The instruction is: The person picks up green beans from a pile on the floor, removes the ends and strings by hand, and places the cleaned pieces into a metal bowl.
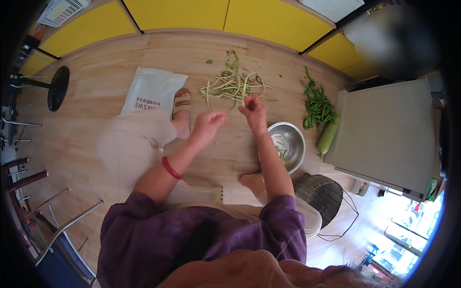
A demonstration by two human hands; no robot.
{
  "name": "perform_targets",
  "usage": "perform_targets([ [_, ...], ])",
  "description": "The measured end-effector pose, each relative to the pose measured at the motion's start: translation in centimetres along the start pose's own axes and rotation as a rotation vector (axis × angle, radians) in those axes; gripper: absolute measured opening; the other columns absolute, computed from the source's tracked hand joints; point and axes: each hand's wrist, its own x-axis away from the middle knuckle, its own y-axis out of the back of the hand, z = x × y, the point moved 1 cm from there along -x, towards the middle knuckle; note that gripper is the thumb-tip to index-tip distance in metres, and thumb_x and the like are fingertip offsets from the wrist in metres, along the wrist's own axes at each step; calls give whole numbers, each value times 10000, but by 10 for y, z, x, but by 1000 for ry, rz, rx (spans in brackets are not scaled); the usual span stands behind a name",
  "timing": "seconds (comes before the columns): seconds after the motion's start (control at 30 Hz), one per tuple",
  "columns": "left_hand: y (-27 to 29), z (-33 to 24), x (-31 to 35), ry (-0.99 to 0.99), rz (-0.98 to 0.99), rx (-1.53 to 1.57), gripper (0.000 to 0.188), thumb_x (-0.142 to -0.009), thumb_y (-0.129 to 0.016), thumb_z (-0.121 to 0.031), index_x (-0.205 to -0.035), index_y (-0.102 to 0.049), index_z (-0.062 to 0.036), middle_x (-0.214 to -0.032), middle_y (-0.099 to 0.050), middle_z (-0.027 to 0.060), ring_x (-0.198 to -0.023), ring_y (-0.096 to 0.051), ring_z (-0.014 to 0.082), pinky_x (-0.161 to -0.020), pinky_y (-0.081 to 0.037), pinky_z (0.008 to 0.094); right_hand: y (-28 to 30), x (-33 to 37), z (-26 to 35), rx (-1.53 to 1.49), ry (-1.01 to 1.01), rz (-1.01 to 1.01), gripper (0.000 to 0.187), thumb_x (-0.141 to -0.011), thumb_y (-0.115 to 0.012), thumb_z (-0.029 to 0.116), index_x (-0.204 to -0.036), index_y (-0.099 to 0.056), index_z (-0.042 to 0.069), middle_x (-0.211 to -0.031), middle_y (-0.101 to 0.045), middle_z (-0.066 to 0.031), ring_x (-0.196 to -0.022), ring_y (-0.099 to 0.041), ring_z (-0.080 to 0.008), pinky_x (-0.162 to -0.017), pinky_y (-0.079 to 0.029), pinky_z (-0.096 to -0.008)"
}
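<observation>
My right hand (pixel 255 115) pinches a pale green long bean (pixel 244 90) that points up and away from the fingers. Just left of it, my left hand (pixel 209 126) is slightly blurred, its fingers curled together; whatever they may hold does not show. Beyond both hands, a loose pile of long beans (pixel 223 90) lies on the wooden floor, with a few green scraps at its far end. Beside my right forearm stands a round steel bowl (pixel 298 156) with short bean pieces (pixel 281 148) inside. My forearm hides part of its left rim.
A white plastic sack (pixel 146 86) lies by my left foot. To the right are green peppers (pixel 317 103), a pale green gourd (pixel 329 136), a grey cabinet (pixel 382 137) and a dark woven basket (pixel 319 194). Yellow cupboards (pixel 177 14) line the far side; metal-framed chairs (pixel 62 230) stand at left.
</observation>
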Motion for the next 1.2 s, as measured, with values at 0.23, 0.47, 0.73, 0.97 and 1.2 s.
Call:
perform_targets([
  [0.23, -8, -39, -9, 74, -82, 215, 211, -864, -585, -115, -1029, -582, 15, -868, -643, 58, -755, -608, 136, -648, -490, 244, -35, 89, 41, 307, 289, 121, 258, -701, -697, 20, -910, -547, 42, -843, -562, -82, -753, -574, -198, -688, -484, -303],
  [0.47, -14, -26, 6, -135, 14, 18, 118, -840, -589, -82, -878, -609, 28, -750, -623, 52, -637, -586, 134, -557, -475, 264, -12, 92, 106, 774, 764, -224, 235, -692, -680, 35, -919, -639, 78, -894, -561, -56, -835, -526, -245, -719, -433, -354],
  [0.73, -19, -43, 26, -769, -77, -651, 101, -778, -578, -21, -869, -620, -19, -758, -605, 135, -650, -604, 250, -570, -482, 316, -6, 81, 112, 888, 801, -64, 161, -713, -630, 81, -873, -638, 81, -757, -573, -35, -738, -533, -219, -735, -399, -341],
  [0.97, -13, -46, 17, -179, 50, 167, 140, -899, -513, -112, -913, -606, -8, -850, -633, 78, -764, -619, 173, -677, -511, 287, -25, 88, 54, -81, -38, -181, 153, -816, -561, 134, -862, -634, 6, -641, -570, -69, -597, -479, -80, -541, -390, -256],
  [1.2, 7, -64, 19, -126, 92, 324, 165, -913, -506, -154, -952, -603, -26, -895, -631, 72, -853, -611, 158, -741, -513, 288, 25, 96, -4, 816, 269, -266, 159, -800, -556, 114, -909, -669, 90, -762, -638, -105, -657, -592, -254, -635, -461, -310],
])
